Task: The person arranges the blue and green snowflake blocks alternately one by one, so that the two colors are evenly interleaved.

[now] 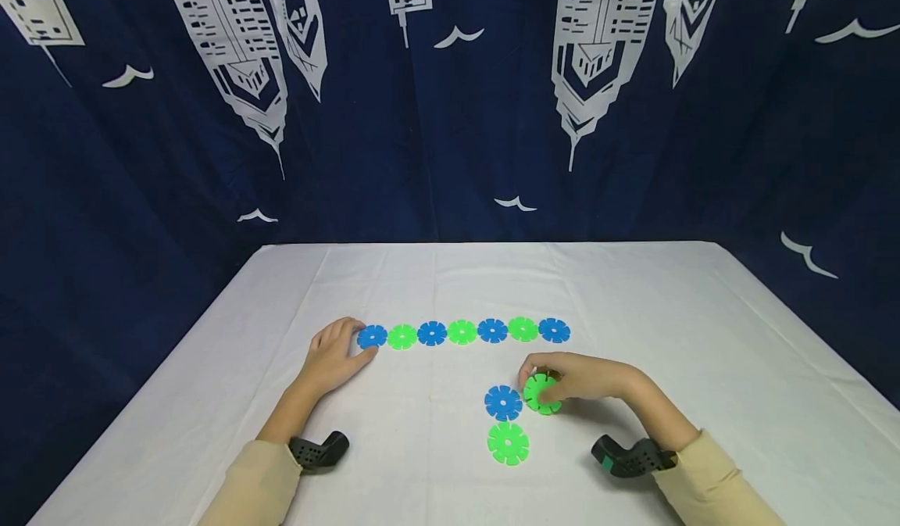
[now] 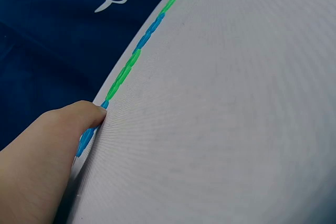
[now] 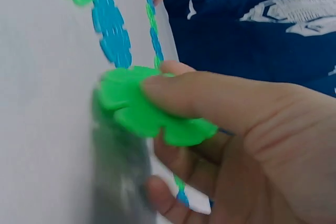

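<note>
Between the thumb and fingers of my left hand (image 1: 334, 358) is the blue notched plastic disc (image 1: 372, 337) at the left end of a straight row. In the left wrist view the thumb (image 2: 89, 113) bends against that disc's edge. My right hand (image 1: 583, 375) pinches a green notched disc (image 3: 152, 106), thumb on its upper face and fingers beneath. This green disc is tilted over the table, right beside a loose blue disc (image 1: 503, 402). Another green disc (image 1: 508, 443) lies just nearer, its edge at the blue one.
The row continues rightward with alternating green (image 1: 402, 337) and blue discs, ending in a blue disc (image 1: 555, 330). A white cloth (image 1: 394, 448) covers the table. Behind it hangs a dark blue curtain (image 1: 436, 135) with white prints. Black devices (image 1: 321, 451) sit on both wrists.
</note>
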Tool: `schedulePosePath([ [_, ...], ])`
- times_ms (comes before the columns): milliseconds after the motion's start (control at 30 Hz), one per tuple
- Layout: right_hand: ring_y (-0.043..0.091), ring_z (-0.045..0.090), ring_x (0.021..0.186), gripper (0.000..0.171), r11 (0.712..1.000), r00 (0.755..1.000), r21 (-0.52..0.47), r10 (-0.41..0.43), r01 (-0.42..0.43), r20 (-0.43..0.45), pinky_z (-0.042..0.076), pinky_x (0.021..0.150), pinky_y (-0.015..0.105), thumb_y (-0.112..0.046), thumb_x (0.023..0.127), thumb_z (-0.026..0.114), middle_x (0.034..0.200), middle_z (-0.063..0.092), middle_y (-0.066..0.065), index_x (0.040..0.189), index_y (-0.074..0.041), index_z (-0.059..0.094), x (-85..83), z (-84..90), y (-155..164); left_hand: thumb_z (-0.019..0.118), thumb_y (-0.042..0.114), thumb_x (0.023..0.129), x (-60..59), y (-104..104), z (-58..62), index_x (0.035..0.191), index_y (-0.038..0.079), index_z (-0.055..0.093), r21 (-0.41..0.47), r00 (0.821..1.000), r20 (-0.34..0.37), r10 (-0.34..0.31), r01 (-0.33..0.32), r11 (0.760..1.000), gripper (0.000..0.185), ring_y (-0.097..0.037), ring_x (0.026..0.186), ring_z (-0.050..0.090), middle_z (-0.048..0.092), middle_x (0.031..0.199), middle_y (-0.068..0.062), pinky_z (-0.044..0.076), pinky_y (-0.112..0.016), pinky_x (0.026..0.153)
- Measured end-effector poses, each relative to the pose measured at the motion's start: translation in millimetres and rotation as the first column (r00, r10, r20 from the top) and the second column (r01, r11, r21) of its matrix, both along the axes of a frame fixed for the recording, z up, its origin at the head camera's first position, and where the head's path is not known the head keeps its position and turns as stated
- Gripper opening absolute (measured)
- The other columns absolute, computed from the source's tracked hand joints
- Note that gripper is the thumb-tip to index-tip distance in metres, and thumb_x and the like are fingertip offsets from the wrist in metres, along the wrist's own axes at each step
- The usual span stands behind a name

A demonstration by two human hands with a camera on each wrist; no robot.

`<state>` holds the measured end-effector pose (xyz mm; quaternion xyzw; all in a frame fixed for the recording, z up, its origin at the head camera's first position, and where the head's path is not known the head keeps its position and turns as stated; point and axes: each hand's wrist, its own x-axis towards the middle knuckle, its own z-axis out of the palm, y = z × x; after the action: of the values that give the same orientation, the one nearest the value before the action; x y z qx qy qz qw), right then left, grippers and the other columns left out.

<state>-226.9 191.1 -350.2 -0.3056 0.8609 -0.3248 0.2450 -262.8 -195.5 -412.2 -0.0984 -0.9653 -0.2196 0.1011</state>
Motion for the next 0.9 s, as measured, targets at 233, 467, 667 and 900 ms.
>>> schedulePosePath([
  [233,0.023,0.042,0.091,0.026,0.986,0.989,-0.085,-0.147,0.144,-0.027,0.038,0.072,0.033,-0.017,0.087,0.054,0.101,0.05,0.006,0.113,-0.015,0.053,-13.8,-7.1,14.0,0.057,0.037,0.083,0.2,0.6,-0.2,0.123,0.005,0.045,-0.001,1.0,0.004,0.003,-0.003,1.0,0.052,-0.033,0.13,0.03,0.04,0.135,-0.018,0.016,-0.055,0.106],
  [467,0.029,0.042,0.114,0.028,0.956,0.975,-0.218,-0.214,0.197,-0.055,0.039,0.086,0.036,-0.018,0.089,0.054,0.129,0.048,0.013,0.115,-0.011,0.052,-26.0,-15.5,29.8,0.056,0.038,0.083,-0.7,0.2,-0.6,0.123,0.005,0.045,-0.005,1.0,-0.003,0.0,0.0,1.0,0.053,-0.033,0.13,0.03,0.041,0.135,-0.018,0.017,-0.055,0.106],
  [667,0.031,0.041,0.119,0.031,0.916,0.944,-0.277,-0.321,0.291,-0.071,0.04,0.087,0.037,-0.02,0.089,0.054,0.131,0.047,0.016,0.118,-0.008,0.051,-32.4,-21.9,42.9,0.056,0.038,0.083,-1.9,0.6,-0.6,0.123,0.005,0.045,0.001,1.0,-0.001,-0.003,0.003,1.0,0.053,-0.033,0.13,0.03,0.04,0.135,-0.017,0.017,-0.055,0.106],
  [900,0.012,0.048,0.094,0.038,0.835,0.871,-0.346,-0.483,0.427,-0.089,0.041,0.078,0.03,-0.022,0.089,0.055,0.119,0.052,0.015,0.122,-0.005,0.048,-38.0,-32.5,53.8,0.057,0.037,0.083,-2.0,-0.4,-2.0,0.123,0.004,0.045,-0.004,1.0,-0.004,-0.004,0.004,1.0,0.052,-0.032,0.13,0.031,0.041,0.134,-0.017,0.017,-0.055,0.106],
])
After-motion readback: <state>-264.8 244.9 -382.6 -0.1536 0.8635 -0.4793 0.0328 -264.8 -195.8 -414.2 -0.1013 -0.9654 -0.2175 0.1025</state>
